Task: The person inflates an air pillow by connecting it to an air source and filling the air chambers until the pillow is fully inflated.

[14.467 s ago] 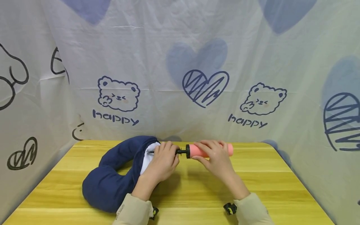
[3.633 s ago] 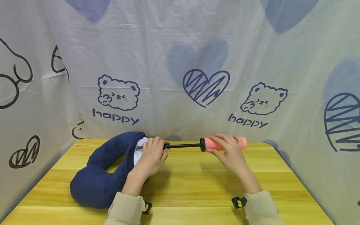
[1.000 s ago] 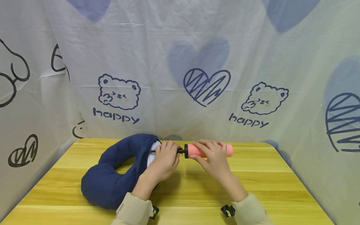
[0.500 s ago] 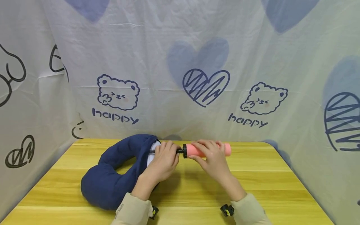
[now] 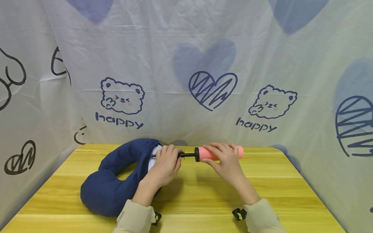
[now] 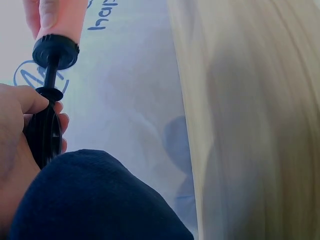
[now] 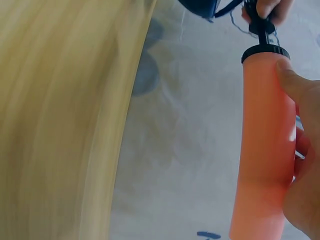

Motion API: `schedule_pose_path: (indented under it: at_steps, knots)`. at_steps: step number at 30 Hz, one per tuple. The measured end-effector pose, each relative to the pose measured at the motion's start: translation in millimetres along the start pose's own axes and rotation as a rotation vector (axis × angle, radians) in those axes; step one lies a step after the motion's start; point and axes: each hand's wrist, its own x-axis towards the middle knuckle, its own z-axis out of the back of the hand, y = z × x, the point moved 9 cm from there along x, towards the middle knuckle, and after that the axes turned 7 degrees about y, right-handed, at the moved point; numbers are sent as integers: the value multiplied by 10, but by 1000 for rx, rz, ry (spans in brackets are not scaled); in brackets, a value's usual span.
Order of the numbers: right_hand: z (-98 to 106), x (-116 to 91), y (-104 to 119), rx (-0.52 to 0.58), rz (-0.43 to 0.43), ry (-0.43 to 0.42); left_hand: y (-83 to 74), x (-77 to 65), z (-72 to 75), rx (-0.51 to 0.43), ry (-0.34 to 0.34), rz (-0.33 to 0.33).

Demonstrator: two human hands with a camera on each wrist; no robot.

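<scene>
A pink hand air pump (image 5: 208, 154) lies level between both hands above the table, a short length of its black rod showing. My left hand (image 5: 166, 163) grips the pump's black handle (image 6: 44, 131), with fingers curled round it. My right hand (image 5: 227, 160) holds the pink barrel (image 7: 265, 145), thumb along its side near the black end cap. To the left is a navy U-shaped neck pillow (image 5: 107, 192), its white lining (image 5: 152, 158) showing at an opening beside my left hand. A thin black tip runs from the handle to that lining; where it ends is hidden.
The wooden table (image 5: 198, 200) carries the pillow. A pale cloth (image 5: 175, 106) printed with hearts and bears hangs behind the table and along both sides. A black wrist mount (image 5: 239, 214) sits by the right sleeve, another by the left.
Half a second ago the handle sat almost against the barrel. Now the right hand is slightly further right and the left hand and pillow slightly left, so more rod shows. Both grips stay the same.
</scene>
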Motion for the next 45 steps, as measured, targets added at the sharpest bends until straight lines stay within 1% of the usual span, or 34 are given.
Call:
schedule_pose_path:
  at_steps: [3,6,9,14,17,20,25,29,33,40,45]
  knots:
    - [25,-5,-85,19,-27,29,48,-12,23,-5,8,10]
    - [59,-13,-179,36,-66,62,96,-28,65,-16,3,19]
    - [106,-25,-271,53,-90,77,143,-41,110,-23,-7,27]
    - [183,-53,-399,53,-102,54,211,-53,162,-16,-33,39]
    - [195,-55,-414,43,-107,48,216,-53,173,-15,-43,42]
    - [159,-36,-338,28,-91,51,180,-31,132,-13,-26,29]
    - [36,0,-94,-7,-29,39,71,15,-6,-9,39,-5]
    - [-35,6,68,-27,9,-4,4,21,-48,6,40,-3]
    - [-76,1,183,-43,32,-35,-47,32,-90,24,49,-4]
    - [-88,24,284,-35,51,-48,-108,45,-118,18,71,-18]
    - [-90,36,288,-23,43,-42,-103,36,-90,10,58,-10]
